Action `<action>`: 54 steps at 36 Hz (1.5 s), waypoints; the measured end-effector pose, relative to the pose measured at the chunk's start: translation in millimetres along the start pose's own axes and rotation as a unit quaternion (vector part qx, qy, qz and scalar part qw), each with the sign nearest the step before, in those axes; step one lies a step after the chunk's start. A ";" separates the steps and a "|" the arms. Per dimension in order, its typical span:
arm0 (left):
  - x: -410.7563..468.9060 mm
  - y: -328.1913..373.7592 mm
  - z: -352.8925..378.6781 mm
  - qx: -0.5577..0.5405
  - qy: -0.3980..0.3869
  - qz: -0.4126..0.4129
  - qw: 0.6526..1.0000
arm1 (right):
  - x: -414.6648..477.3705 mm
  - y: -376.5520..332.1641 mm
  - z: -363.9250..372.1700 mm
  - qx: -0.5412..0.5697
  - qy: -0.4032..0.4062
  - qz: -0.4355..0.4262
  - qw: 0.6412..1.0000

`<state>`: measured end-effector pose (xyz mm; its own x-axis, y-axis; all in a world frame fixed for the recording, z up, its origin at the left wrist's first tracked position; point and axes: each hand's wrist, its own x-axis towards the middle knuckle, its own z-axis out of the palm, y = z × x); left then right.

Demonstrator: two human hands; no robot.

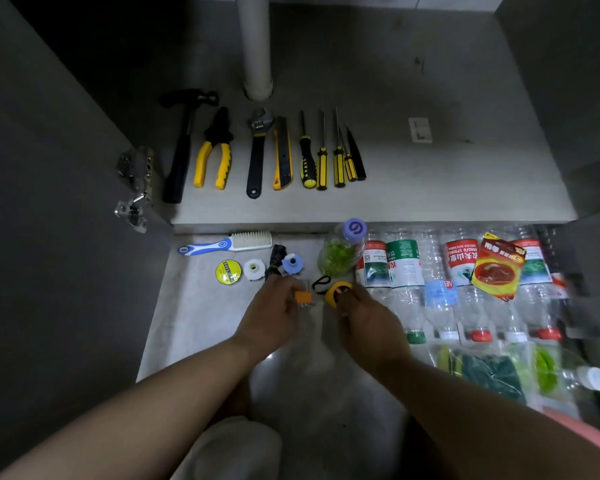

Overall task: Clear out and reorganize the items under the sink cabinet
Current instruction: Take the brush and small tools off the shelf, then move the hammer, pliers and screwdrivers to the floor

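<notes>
On the cabinet floor (430, 188) lie a hammer (181, 150), yellow pliers (213, 157), a wrench (257, 154), a utility knife (283, 157) and several screwdrivers (329, 157) in a row. On the floor tiles in front, my left hand (274, 310) holds a small clear box with an orange part (303, 296). My right hand (368, 323) grips a yellow tape measure (336, 294) with a black loop. A jar with a purple lid (342, 252) lies just beyond.
A scrub brush (229, 242), a yellow tape roll (228, 271), a white spool (254, 269) and a blue spool (292, 263) lie left of my hands. Several plastic bottles (458, 271), a red snack packet (497, 268) and green sponges (492, 372) lie right. A drain pipe (255, 46) stands behind the tools.
</notes>
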<state>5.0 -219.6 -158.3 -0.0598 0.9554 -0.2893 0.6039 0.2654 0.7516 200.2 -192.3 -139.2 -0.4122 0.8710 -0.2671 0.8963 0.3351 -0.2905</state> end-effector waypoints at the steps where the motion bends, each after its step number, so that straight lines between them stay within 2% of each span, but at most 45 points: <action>1: 2.2 3.4 -3.9 -0.018 0.012 0.008 1.000 | 2.6 3.9 -9.3 -0.007 0.010 0.010 1.000; 5: 10.9 19.6 -20.1 -0.088 0.070 0.046 0.993 | 21.0 19.0 -50.9 0.002 0.067 0.104 0.992; 7: 16.4 26.9 -27.6 -0.125 0.083 0.057 0.987 | 37.6 25.0 -72.0 0.005 0.106 0.119 0.987; 10: 28.5 34.8 -39.1 -0.159 0.106 0.067 0.979 | 72.5 27.8 -102.8 0.077 0.154 0.124 0.977; 13: 42.7 40.1 -51.3 -0.187 0.120 0.073 0.972 | 114.8 28.6 -123.1 0.157 0.122 0.127 0.972; 16: 56.6 42.1 -62.2 -0.197 0.139 0.072 0.968 | 150.6 25.7 -130.1 0.166 0.064 0.117 0.977; 21: 69.5 40.7 -71.8 -0.213 0.150 0.072 0.963 | 188.5 19.4 -128.1 0.157 0.078 0.164 0.971; 27: 74.5 42.6 -72.4 -0.225 0.133 0.069 0.963 | 204.4 18.9 -128.5 0.143 0.094 0.223 0.960; 36: 75.0 55.9 -70.7 -0.237 0.129 0.057 0.961 | 192.6 23.5 -138.7 0.146 0.017 0.267 0.952; 39: 74.2 59.6 -78.1 -0.207 0.146 0.060 0.966 | 181.6 31.3 -139.4 0.160 0.021 0.272 0.949; 42: 86.5 58.8 -97.6 -0.107 0.209 0.050 0.971 | 171.8 36.7 -141.6 0.189 0.043 0.264 0.945; 47: 123.0 49.7 -150.1 0.092 0.297 -0.056 0.949 | 162.4 35.3 -143.6 0.297 0.079 0.229 0.924; 50: 136.9 44.4 -175.4 0.154 0.294 -0.114 0.936 | 158.2 27.4 -141.7 0.359 0.074 0.209 0.907; 54: 156.7 36.0 -189.6 0.127 0.249 -0.207 0.937 | 153.5 17.9 -132.9 0.422 0.054 0.186 0.886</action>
<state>-133.3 -35.8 -64.1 -0.6570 0.7356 -0.1651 0.6125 0.6485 0.4519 174.6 -4.9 -63.3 -0.0555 0.9092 -0.4127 0.5062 -0.3307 -0.7965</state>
